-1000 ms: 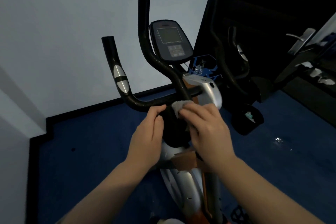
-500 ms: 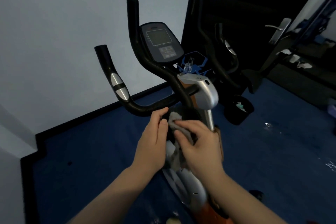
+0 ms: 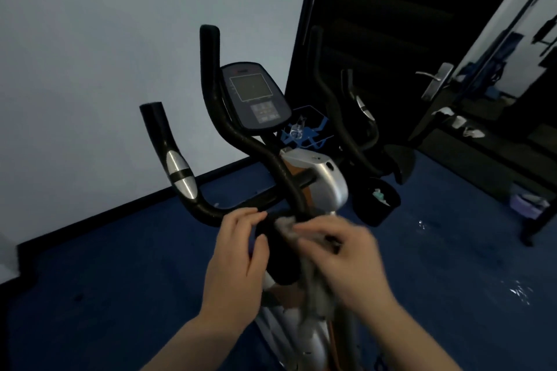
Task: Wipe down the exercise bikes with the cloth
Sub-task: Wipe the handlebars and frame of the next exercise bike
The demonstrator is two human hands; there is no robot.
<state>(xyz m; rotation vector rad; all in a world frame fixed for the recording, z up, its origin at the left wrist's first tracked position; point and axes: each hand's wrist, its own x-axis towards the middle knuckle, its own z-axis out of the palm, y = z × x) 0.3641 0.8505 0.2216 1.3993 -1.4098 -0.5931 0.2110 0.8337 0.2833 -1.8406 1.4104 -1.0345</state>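
Observation:
A black and silver exercise bike [image 3: 327, 181] stands in front of me, with curved black handlebars [image 3: 193, 199] and a console [image 3: 256, 96] on top. My right hand [image 3: 346, 253] is blurred and holds a grey cloth [image 3: 286, 224] against the black handlebar stem, with more cloth hanging down beneath the hand. My left hand [image 3: 238, 256] rests beside it on the left, fingertips touching the bar where it meets the stem. Whether the left hand grips the bar I cannot tell.
A white wall [image 3: 90, 69] with a black skirting is behind the bike. A dark mirror [image 3: 376, 39] on the right reflects the handlebars. A small black bin [image 3: 376, 202] sits on the blue floor [image 3: 452, 280]. A door handle [image 3: 435, 81] shows at the right.
My right hand with the cloth slid down the stem and then came back up and rightward, now blurred. The left hand stayed on the bar. The view shifted a little.

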